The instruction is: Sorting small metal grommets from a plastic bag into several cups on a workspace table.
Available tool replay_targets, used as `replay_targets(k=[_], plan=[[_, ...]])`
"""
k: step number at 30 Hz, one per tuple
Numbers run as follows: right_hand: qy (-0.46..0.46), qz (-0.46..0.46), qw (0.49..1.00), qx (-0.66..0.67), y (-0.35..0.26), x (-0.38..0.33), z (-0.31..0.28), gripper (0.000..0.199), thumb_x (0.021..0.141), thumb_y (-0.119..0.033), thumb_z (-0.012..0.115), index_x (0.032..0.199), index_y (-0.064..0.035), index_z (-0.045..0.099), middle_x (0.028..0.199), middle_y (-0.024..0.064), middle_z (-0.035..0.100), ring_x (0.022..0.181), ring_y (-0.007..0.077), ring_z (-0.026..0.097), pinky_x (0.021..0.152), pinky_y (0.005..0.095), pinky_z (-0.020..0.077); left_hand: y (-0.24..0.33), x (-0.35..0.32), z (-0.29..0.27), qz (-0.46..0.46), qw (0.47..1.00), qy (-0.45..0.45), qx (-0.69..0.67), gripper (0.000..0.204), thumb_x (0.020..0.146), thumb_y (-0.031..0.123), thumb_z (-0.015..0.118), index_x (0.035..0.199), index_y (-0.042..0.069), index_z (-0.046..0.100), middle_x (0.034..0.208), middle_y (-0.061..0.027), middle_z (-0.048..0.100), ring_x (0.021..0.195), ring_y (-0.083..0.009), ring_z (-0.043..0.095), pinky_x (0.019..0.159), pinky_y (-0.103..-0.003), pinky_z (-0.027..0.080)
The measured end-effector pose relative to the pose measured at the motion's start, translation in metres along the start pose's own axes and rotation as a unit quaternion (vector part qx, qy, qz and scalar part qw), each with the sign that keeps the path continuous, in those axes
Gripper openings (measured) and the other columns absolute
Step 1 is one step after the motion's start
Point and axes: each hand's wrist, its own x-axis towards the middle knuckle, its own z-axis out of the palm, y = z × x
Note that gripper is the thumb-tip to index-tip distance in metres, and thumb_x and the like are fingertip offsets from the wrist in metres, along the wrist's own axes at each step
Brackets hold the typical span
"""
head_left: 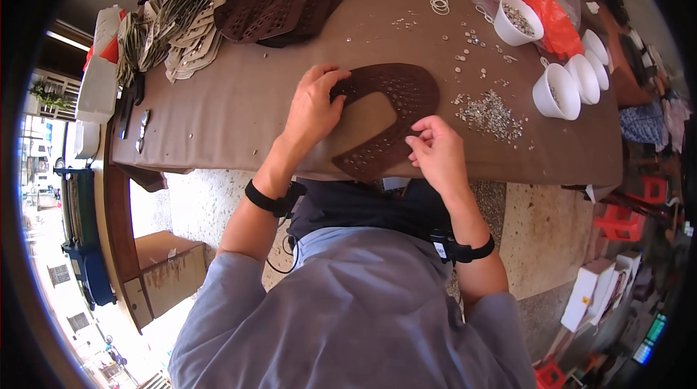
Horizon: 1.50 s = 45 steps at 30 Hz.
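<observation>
Left grip (314, 104) rests on the far left end of the dark brown perforated piece (419, 91), thumb parted from the fingers; so light a hold might let it twist. The piece lies between both grips on the desk (218, 113), close to the near edge, where a tug toward the body could drag it over. Right grip (440, 151) has thumb and forefinger close together by its right side; whether they pinch anything, I cannot tell. Just beyond, a careless sweep might scatter the shiny bits (491, 117) or knock the white cup (565, 104).
</observation>
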Motion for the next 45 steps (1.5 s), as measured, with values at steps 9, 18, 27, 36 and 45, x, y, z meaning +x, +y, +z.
replay_targets(k=[9, 18, 27, 36, 45], plan=[[-0.032, -0.092, 0.988, -0.121, -0.004, -0.009, -0.013, 0.018, 0.086, -0.006, 0.079, 0.101, -0.0004, 0.07, 0.08, 0.0147, 0.072, 0.073, 0.0306, 0.071, 0.069, 0.0394, 0.056, 0.06, -0.026, 0.044, 0.17, 0.976, -0.114, 0.08, 0.058, 0.092, 0.03, 0.074, 0.144, 0.009, 0.059, 0.159, -0.0222, 0.044, 0.15, -0.0436, 0.037, 0.123, -0.055, 0.031], [0.252, -0.088, 0.948, -0.172, 0.05, -0.018, -0.126, 0.009, 0.088, 0.001, 0.075, 0.097, -0.0009, 0.074, 0.085, 0.0079, 0.071, 0.067, 0.0152, 0.064, 0.065, 0.0302, 0.0524, 0.063, -0.02, 0.061, 0.174, 0.971, -0.127, 0.108, 0.062, 0.089, 0.03, 0.075, 0.146, 0.014, 0.058, 0.157, -0.02, 0.045, 0.149, -0.0453, 0.036, 0.124, -0.057, 0.03], [0.263, -0.093, 0.939, -0.199, 0.06, -0.015, -0.143, 0.011, 0.087, 0.002, 0.076, 0.097, -0.0003, 0.074, 0.089, 0.0087, 0.071, 0.068, 0.0163, 0.066, 0.065, 0.0306, 0.0532, 0.066, -0.021, 0.027, 0.182, 0.95, -0.254, 0.023, 0.064, 0.075, 0.012, 0.074, 0.138, 0.009, 0.064, 0.154, -0.0202, 0.049, 0.148, -0.0428, 0.04, 0.12, -0.051, 0.039], [0.224, -0.12, 0.941, -0.225, 0.056, -0.011, -0.139, 0.013, 0.086, 0.003, 0.076, 0.099, -0.0011, 0.074, 0.089, 0.0102, 0.07, 0.068, 0.0202, 0.068, 0.067, 0.0321, 0.0549, 0.074, -0.034, 0.051, 0.186, 0.962, -0.178, 0.095, 0.08, 0.082, 0.041, 0.082, 0.148, 0.006, 0.054, 0.158, -0.0172, 0.047, 0.151, -0.0396, 0.037, 0.126, -0.054, 0.029], [0.267, -0.132, 0.918, -0.262, 0.057, 0.014, -0.153, 0.009, 0.089, -0.002, 0.075, 0.098, -0.0013, 0.074, 0.092, 0.0136, 0.072, 0.077, 0.0286, 0.071, 0.072, 0.038, 0.0561, 0.079, -0.033, 0.054, 0.186, 0.957, -0.184, 0.127, 0.084, 0.083, 0.054, 0.078, 0.149, 0.009, 0.054, 0.156, -0.0163, 0.048, 0.148, -0.0404, 0.039, 0.125, -0.056, 0.029]])
